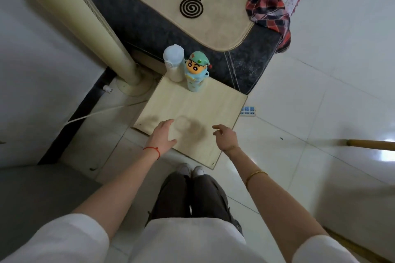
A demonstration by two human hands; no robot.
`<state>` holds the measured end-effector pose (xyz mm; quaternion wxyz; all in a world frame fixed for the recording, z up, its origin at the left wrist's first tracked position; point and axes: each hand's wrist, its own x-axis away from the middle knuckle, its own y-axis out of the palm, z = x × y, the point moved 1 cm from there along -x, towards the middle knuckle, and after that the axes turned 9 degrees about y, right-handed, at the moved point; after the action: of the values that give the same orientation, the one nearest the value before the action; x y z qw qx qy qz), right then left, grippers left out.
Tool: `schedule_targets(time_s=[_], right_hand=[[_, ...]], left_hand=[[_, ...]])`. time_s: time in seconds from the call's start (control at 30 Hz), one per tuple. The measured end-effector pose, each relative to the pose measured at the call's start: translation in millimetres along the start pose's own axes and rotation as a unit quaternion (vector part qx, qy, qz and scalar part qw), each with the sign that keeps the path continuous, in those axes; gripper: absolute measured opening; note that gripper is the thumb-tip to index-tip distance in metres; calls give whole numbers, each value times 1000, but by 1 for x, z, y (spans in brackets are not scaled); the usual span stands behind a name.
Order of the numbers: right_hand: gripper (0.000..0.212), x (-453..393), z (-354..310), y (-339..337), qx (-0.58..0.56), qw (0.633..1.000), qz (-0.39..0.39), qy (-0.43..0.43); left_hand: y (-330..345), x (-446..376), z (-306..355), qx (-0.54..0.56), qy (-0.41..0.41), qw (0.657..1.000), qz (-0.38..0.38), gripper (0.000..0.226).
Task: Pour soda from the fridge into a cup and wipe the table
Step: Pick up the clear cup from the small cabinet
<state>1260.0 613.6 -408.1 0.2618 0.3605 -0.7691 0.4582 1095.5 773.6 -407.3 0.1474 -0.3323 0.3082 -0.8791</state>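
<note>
now a person is standing over a low wooden table (213, 100).
left hand (163, 134) is cupping a clear cup (181, 128) near the tabletop's near edge; right hand (225, 136) is hovering beside it, fingers loosely curled, holding nothing.

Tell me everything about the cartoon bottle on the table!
The cartoon bottle stands upright at the far edge of the small wooden table. Its body looks like pale blue-green plastic, with a small side handle. The top is a cartoon face, yellowish with thick black eyebrows, wearing a green cap. It seems closed. It sits right beside the white bottle, close enough that they may touch. Neither hand touches it.
</note>
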Motion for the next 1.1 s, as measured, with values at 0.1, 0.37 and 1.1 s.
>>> schedule_targets(time_s=[0.1, 0.37, 1.1], right_hand=[[41, -31, 10, 30, -42, 999, -11, 19], [40, -82, 25, 74, -96, 995, -8, 27], [21, 33, -40, 7, -229, 972, -44, 37]], left_hand=[[27, -22, -20, 30, -15, 999, 2, 80], [74, -62, -38, 124, 34, 990, 63, 86], [-33, 10, 53, 225, 103, 967, 61, 70]])
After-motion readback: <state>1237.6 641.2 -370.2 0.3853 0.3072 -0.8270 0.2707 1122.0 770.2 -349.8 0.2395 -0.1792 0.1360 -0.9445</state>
